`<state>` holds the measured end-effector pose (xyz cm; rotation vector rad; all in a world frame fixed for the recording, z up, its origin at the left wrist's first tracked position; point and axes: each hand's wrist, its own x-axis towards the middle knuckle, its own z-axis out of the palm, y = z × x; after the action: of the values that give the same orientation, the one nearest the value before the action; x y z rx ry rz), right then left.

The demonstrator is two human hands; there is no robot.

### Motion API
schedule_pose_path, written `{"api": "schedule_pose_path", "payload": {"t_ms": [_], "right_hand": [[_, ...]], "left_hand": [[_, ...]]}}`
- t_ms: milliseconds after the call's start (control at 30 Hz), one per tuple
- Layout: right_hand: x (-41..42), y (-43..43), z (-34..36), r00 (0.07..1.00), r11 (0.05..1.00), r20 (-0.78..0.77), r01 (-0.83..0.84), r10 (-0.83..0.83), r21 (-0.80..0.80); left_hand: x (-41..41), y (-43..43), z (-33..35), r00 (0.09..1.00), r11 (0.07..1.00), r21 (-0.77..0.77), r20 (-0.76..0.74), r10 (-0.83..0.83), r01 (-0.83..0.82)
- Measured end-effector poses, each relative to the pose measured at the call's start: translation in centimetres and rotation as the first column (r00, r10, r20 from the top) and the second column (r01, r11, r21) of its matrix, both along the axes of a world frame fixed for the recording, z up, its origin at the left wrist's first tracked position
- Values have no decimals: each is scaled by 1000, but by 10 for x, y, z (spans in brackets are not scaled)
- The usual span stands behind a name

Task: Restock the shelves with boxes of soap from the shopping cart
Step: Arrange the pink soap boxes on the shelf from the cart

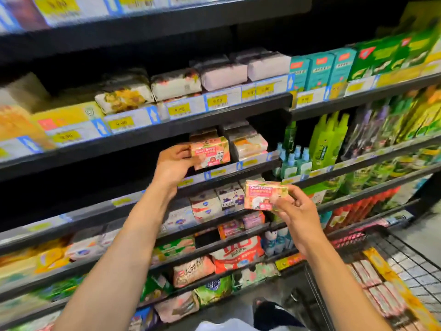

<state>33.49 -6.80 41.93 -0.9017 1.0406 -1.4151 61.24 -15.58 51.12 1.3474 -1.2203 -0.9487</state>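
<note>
My left hand (173,164) grips a pink "Goat Soap" box (211,152) by its left end, holding it at the front edge of the middle shelf (224,172), in front of other soap packs (248,143). My right hand (292,209) holds a second, matching pink soap box (263,194) by its right end, lower and to the right, in front of the shelf below. The black wire shopping cart (405,256) stands at the lower right with several long boxes lying in it.
Black shelves run across the view, stocked with wrapped soaps, green and teal boxes (319,70) and green bottles (327,142) to the right. A dark gap (95,173) lies on the middle shelf left of my left hand. Yellow price tags line the shelf edges.
</note>
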Motion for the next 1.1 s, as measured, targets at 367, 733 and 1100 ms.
{"api": "schedule_pose_path", "payload": {"t_ms": [367, 733, 1100], "right_hand": [[0, -44, -13, 1000, 999, -5, -31, 31, -41], [6, -63, -17, 995, 995, -66, -75, 71, -61], [18, -72, -16, 993, 994, -91, -83, 76, -78]], "left_hand": [[17, -67, -24, 909, 998, 30, 415, 38, -55], [21, -81, -28, 595, 995, -95, 797, 101, -42], [14, -87, -18, 480, 994, -110, 872, 93, 7]]}}
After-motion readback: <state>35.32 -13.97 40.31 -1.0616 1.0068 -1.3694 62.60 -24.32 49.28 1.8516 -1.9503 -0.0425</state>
